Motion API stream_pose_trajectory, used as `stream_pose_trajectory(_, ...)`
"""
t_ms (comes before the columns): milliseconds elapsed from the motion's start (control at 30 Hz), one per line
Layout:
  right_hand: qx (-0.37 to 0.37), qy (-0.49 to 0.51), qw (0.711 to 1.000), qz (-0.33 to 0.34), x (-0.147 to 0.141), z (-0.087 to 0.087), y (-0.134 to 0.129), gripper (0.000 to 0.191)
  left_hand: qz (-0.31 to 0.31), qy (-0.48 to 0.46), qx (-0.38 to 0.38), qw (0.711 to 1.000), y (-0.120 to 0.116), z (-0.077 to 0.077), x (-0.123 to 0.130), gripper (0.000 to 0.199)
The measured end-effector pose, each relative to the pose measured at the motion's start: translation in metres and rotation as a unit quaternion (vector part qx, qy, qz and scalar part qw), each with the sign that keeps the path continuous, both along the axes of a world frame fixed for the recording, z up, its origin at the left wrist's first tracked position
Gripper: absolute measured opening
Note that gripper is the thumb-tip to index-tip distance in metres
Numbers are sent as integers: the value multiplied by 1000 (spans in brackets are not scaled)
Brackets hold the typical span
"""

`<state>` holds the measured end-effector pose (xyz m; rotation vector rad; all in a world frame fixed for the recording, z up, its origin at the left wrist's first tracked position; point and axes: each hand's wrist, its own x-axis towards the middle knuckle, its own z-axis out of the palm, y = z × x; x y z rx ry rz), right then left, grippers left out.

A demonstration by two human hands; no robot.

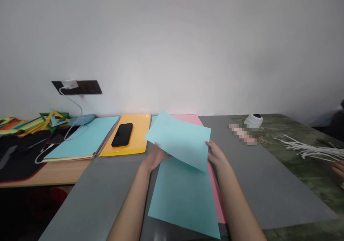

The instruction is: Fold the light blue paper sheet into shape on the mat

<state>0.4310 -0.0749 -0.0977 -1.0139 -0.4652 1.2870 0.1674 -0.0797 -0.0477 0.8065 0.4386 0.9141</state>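
Note:
A light blue sheet of paper (178, 137) is held up between my two hands, tilted with its right corner lower. My left hand (156, 157) grips its lower left edge, the fingers partly hidden beneath it. At the right edge, my right hand (215, 154) pinches the sheet between thumb and fingers. Below it lies a larger light blue paper (185, 194), reaching toward the table's front. Pink paper (219, 207) shows from under the blue along the right side and at the back.
Left of the papers, a black phone (122, 135) rests on a yellow pack (138, 133). Farther left are a blue paper stack (83, 140) and a white charging cable (77, 106). To the right lie a white thread spool (253, 121), white cords (309, 148) and another person's hand (339, 168).

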Motion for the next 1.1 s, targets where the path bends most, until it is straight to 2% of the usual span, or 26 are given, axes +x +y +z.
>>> stream_pose_trajectory(100,40,-42,998,21,-7,11,-4,20,42,119,-2,992,2,-12,6,53)
stream_pose_trajectory(200,101,-112,983,104,-16,29,-14,33,69,166,-26,983,5,-21,10,48)
stream_pose_trajectory(333,189,-244,922,235,-30,54,-29,32,71,170,-50,982,7,-18,10,47)
stream_pose_trajectory(433,228,-329,875,274,-42,65,-36,30,32,135,-57,989,5,-9,11,48)
stream_pose_trajectory(533,238,-380,839,309,-55,69,-39,31,-19,112,-56,992,3,-3,11,56)
stream_pose_trajectory(633,247,-407,821,314,-65,68,-41,29,10,131,-38,991,2,-4,12,53)
stream_pose_trajectory(733,246,-417,826,290,-68,65,-39,28,67,175,-15,982,4,-11,11,49)
stream_pose_trajectory(800,238,-413,845,242,-68,61,-34,28,85,196,2,977,4,-14,11,49)
stream_pose_trajectory(867,210,-385,887,142,-67,54,-28,38,82,213,17,974,4,-14,10,53)
stream_pose_trajectory(933,154,-312,936,53,-67,47,-23,53,66,224,33,972,2,-12,9,56)
stream_pose_trajectory(967,122,-260,957,46,-68,45,-21,57,59,229,40,971,0,-10,10,56)
stream_pose_trajectory(1000,94,-204,972,68,-68,43,-21,58,56,233,47,970,-1,-8,10,55)
stream_pose_trajectory(1033,71,-150,980,111,-69,41,-21,54,57,234,55,969,-2,-7,10,55)
stream_pose_trajectory(1100,43,-70,976,204,-71,40,-22,43,71,227,73,968,-3,-5,12,53)
